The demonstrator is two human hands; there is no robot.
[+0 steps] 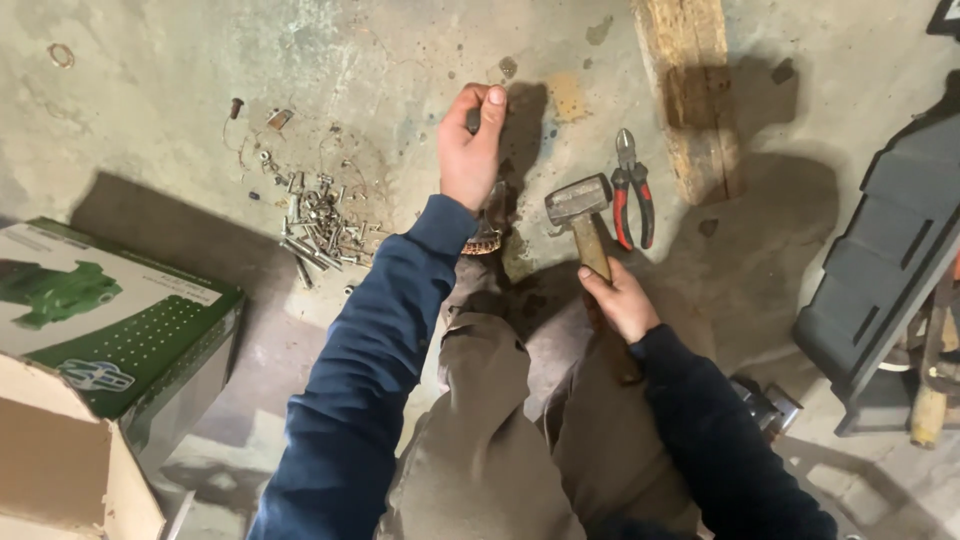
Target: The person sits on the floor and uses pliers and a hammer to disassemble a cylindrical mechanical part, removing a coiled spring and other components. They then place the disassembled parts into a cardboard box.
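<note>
My left hand (470,145) is raised over the concrete floor, its thumb and fingers pinched on a small dark metal piece (473,118). Below its wrist a round rusty metal part (487,237) rests by my knee. My right hand (622,300) grips the wooden handle of a hammer (580,212), whose grey steel head lies on the floor. Red-handled pliers (631,190) lie just right of the hammer head.
A scatter of bolts, nuts and screws (315,225) lies left of my left arm. A green and white cardboard box (110,320) stands at the left. A wooden plank (695,95) lies at the top. A dark tool case (885,270) is open at the right.
</note>
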